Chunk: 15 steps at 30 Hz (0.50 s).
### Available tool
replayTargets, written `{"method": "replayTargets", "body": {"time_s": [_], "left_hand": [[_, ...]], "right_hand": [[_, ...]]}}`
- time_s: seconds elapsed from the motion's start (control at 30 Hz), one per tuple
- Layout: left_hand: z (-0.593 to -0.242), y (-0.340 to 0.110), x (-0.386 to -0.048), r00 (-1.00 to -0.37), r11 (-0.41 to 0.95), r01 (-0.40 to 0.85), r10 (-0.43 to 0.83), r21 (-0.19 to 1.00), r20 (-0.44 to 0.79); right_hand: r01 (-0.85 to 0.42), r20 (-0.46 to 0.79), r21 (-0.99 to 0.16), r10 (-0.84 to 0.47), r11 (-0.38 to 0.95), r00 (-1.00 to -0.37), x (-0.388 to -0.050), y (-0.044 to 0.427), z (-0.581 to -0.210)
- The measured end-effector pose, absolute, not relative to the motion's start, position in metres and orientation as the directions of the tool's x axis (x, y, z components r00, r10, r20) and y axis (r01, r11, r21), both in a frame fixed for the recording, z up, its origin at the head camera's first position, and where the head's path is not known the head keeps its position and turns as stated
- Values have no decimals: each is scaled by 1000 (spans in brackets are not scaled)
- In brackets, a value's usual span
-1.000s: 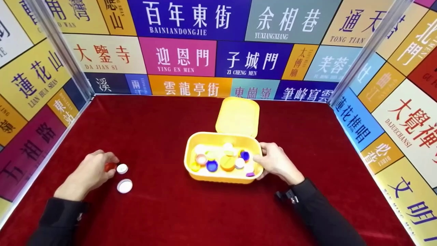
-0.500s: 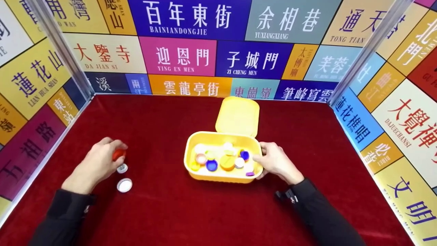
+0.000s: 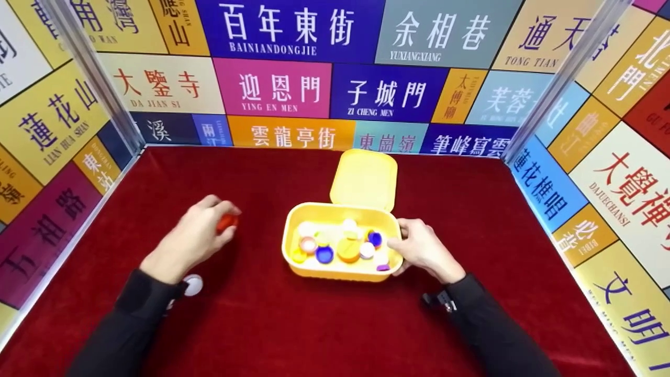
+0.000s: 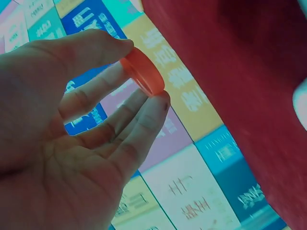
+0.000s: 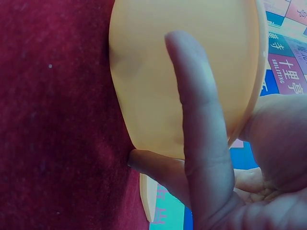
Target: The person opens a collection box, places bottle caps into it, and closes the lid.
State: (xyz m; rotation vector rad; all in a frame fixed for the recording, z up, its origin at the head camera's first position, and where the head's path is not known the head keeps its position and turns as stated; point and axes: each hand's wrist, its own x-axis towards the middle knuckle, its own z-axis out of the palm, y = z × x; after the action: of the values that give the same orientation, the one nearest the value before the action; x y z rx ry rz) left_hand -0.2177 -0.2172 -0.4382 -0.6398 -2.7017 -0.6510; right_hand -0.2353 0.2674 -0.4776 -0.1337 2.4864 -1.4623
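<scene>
In the head view my left hand (image 3: 191, 235) is in the air over the red cloth, left of the yellow box. Thumb and fingertips pinch a red bottle cap (image 3: 226, 223); the left wrist view shows this round cap (image 4: 144, 72) at the fingertips. The yellow plastic box (image 3: 335, 273) stands with its lid (image 3: 365, 179) folded back, holding several bottle caps, among them an orange cap (image 3: 348, 250) and a dark blue cap (image 3: 324, 254). My right hand (image 3: 426, 248) grips the box's right end, thumb over the rim, fingers along the outer wall (image 5: 148, 96).
A white cap (image 3: 193, 285) lies on the red cloth (image 3: 293, 324), partly covered by the left cuff. Printed panels (image 3: 272, 86) with Chinese place names wall in the back and both sides, joined by metal corner posts (image 3: 570, 78).
My left hand has lifted the red bottle cap off the cloth and carried it right and away, towards the box. A smaller white cap is now hidden behind it. The right hand stays put.
</scene>
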Motion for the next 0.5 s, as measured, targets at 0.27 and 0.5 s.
{"method": "replayTargets", "body": {"time_s": [0.27,0.5], "left_hand": [[-436,-164,-232,-796,746,581,435,326,421],[-437,-112,-239,-733,685,668,539,290,415]], "right_hand": [[43,-165,-874,-211,484,-963,-234,268,-477],[39,-159,-872,-207,488,-965,-234,267,-476]]}}
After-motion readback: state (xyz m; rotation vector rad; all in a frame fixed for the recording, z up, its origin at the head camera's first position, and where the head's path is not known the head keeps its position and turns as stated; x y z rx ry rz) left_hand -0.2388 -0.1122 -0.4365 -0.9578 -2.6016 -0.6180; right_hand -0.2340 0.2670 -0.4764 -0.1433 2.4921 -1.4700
